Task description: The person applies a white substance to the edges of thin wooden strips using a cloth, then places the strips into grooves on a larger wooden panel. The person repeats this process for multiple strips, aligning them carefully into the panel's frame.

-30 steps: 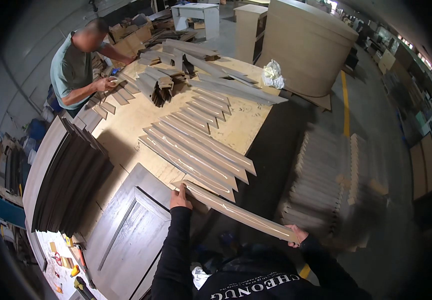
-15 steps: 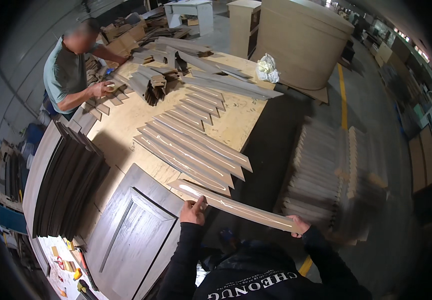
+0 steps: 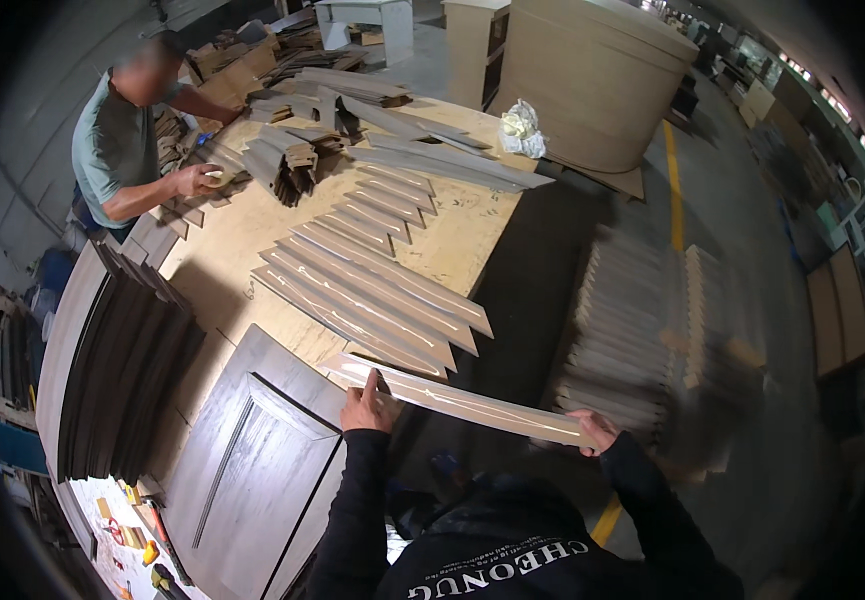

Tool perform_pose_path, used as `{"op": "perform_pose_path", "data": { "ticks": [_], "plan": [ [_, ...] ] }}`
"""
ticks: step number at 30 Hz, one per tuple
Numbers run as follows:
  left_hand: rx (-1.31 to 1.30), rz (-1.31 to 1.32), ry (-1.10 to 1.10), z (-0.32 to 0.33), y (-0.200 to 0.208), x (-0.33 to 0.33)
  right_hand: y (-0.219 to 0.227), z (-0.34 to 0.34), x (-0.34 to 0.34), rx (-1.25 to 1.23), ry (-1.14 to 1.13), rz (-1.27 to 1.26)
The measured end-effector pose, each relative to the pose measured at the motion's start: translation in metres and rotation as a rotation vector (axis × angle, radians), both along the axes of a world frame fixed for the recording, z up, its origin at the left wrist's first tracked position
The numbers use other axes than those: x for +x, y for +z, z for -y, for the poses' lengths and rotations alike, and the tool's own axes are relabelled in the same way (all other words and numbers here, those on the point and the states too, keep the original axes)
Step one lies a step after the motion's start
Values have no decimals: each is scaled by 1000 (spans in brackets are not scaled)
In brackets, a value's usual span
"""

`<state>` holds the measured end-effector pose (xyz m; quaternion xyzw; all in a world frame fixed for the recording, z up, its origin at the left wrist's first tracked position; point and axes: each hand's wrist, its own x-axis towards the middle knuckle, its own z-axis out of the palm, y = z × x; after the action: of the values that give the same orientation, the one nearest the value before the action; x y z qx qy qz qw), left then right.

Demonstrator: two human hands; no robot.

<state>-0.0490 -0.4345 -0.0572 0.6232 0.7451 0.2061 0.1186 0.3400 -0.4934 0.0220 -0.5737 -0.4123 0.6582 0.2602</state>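
Between my two hands is a long, slightly bowed wood moulding strip (image 3: 482,408), its pale face up and a whitish line of glue along it. My left hand (image 3: 367,406) is closed on its left end, at the table's corner. At the other end, my right hand (image 3: 595,432) grips the strip beyond the table edge. Just past it, several similar strips (image 3: 372,305) with angled ends lie side by side, also carrying glue lines. A grey panelled door (image 3: 262,455) lies on the table to the left of my left hand.
Dark curved pieces (image 3: 127,370) stand stacked at the table's left. A co-worker (image 3: 117,150) leans over the far left corner, holding a small pale object. Loose mouldings (image 3: 292,160) and a crumpled white bag (image 3: 520,130) lie farther back. Stacked strips (image 3: 622,330) stand right; tools (image 3: 157,545) lie lower left.
The view has shifted, so the table appears farther left. My right hand has raised its end of the strip a little, and the strip has rolled slightly. Both hands keep hold.
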Motion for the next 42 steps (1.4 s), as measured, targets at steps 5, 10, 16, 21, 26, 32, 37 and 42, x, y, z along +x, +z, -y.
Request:
{"op": "perform_pose_path", "data": {
  "ticks": [5,10,16,21,26,32,37,42],
  "plan": [
    [13,11,-54,25,11,35,4,-7,-10,7,8,13],
    [-31,14,-124,38,23,56,-1,-12,-17,11,22,-2],
    [43,-42,-211,50,33,72,13,-18,-26,33,-8,20],
    [81,140,-66,33,28,56,15,-20,-25,93,50,60],
    [-52,44,-103,21,34,53,23,-23,-33,75,33,17],
    [-40,-16,-193,44,48,87,20,-30,-49,33,37,-53],
    [170,-77,-246,51,46,100,30,-38,-56,15,122,-37],
    [194,-95,-293,56,59,114,28,-40,-51,-52,126,-137]
  ]
}}
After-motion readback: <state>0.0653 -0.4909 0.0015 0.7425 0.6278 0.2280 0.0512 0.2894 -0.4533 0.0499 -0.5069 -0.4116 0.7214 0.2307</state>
